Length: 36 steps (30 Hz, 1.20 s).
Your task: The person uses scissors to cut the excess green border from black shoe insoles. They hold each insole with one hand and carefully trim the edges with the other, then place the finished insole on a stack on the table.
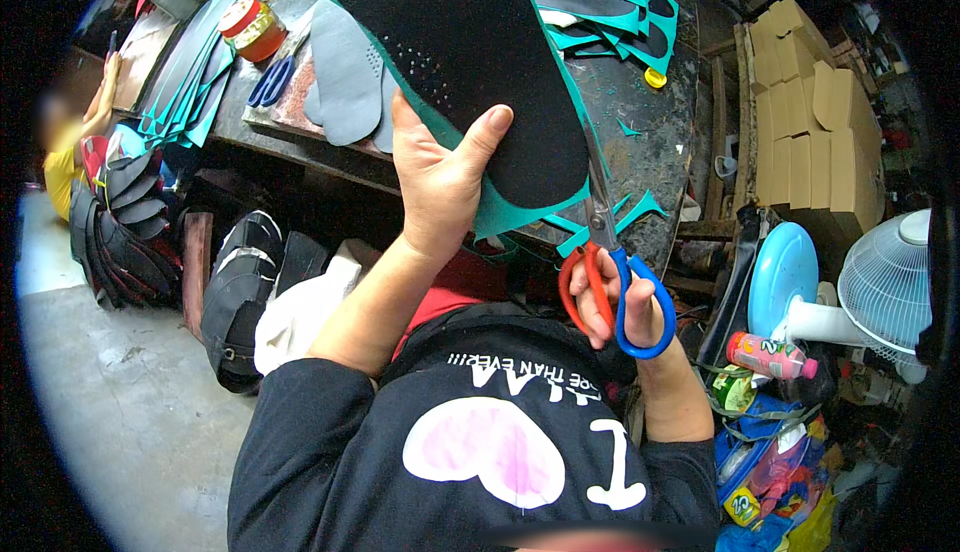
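At left, a grey concrete floor (130,402) lies before the dark desk (660,157), where a red-lidded jar (252,32) stands near grey insole pieces (345,72). Your left hand (440,167) pinches the black, teal-edged insole sheet (490,52), raised over the desk's near edge, thumb on the black face, fingertips hidden behind. Your right hand (605,302) curls through the red and blue handles of the scissors (599,220), their blades at the sheet's right margin. Farther right stand stacked cardboard cartons (810,142) and a white fan (880,267). Printing marks your black T-shirt (340,442), beside a pink heart, and a pink bottle's label (752,352).
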Available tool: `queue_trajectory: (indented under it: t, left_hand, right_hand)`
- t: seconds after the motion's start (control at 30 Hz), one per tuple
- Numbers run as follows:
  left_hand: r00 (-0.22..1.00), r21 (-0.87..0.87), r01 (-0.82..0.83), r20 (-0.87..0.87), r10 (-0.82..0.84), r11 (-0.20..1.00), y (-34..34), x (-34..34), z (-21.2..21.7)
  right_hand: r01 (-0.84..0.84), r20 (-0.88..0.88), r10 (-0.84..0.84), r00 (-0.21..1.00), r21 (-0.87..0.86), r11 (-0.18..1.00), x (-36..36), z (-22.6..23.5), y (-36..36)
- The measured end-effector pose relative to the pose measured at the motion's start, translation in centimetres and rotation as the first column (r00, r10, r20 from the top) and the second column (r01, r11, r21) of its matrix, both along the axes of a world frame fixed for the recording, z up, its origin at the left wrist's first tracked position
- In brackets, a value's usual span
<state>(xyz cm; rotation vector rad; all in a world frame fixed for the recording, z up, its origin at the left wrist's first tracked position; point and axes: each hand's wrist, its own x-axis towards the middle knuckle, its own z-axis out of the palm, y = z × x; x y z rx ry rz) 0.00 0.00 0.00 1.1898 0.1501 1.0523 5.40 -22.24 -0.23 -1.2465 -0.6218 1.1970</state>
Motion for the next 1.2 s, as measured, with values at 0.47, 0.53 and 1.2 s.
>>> queue_trajectory:
  t: [0.47,0.53,1.2]
  left_hand:
    - [0.984,-0.11,0.17,-0.041,-0.176,0.979,-0.9,-0.5,0.1]
    - [0.976,-0.14,0.195,-0.068,-0.206,0.971,-1.0,-0.5,-0.2]
    - [0.862,-0.286,0.357,-0.265,-0.432,0.889,-2.9,-2.0,-0.1]
  right_hand:
    - [0.063,-0.004,-0.064,0.998,-0.044,0.997,0.2,0.1,0.3]
    - [0.027,0.028,-0.026,0.999,-0.059,0.998,0.5,0.3,0.3]
    - [0.158,0.049,-0.16,0.986,0.044,0.986,0.8,0.5,1.8]
